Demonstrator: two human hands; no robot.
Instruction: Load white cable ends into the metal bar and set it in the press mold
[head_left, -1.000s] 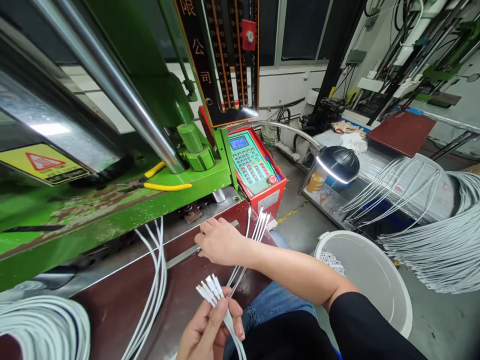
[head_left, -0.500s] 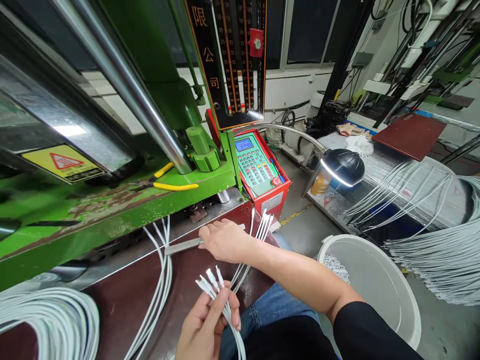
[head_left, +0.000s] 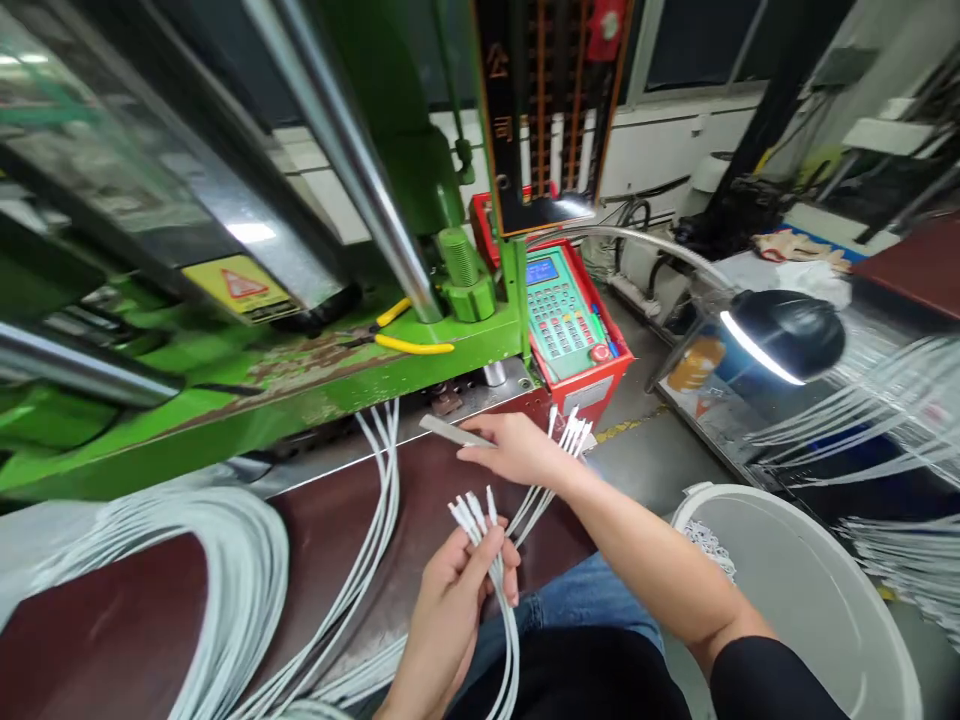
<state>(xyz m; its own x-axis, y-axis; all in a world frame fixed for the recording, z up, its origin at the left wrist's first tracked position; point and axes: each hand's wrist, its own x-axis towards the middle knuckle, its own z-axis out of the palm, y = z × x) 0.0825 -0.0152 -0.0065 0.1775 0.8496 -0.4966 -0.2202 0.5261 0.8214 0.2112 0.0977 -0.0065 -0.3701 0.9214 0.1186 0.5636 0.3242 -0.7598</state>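
My left hand (head_left: 450, 600) grips a small bunch of white cables (head_left: 504, 620), their plug ends (head_left: 471, 510) fanned upward above my fingers. My right hand (head_left: 517, 450) reaches over the dark red worktable (head_left: 150, 600) and holds a flat grey metal bar (head_left: 450, 430) lifted off the surface. Just under that wrist lies a second bunch of white cables with plug tips (head_left: 566, 432) pointing toward the table's far corner.
A green press machine (head_left: 300, 370) with steel columns stands behind the table, yellow-handled pliers (head_left: 409, 345) on its ledge. A red control box (head_left: 574, 330), a gooseneck lamp (head_left: 780, 335) and a white bucket (head_left: 817, 590) are on the right. Coiled white cables (head_left: 225, 570) cover the table's left.
My right hand picked the metal bar up off the table and raised it. The view swung left, and my left hand kept its cable bunch.
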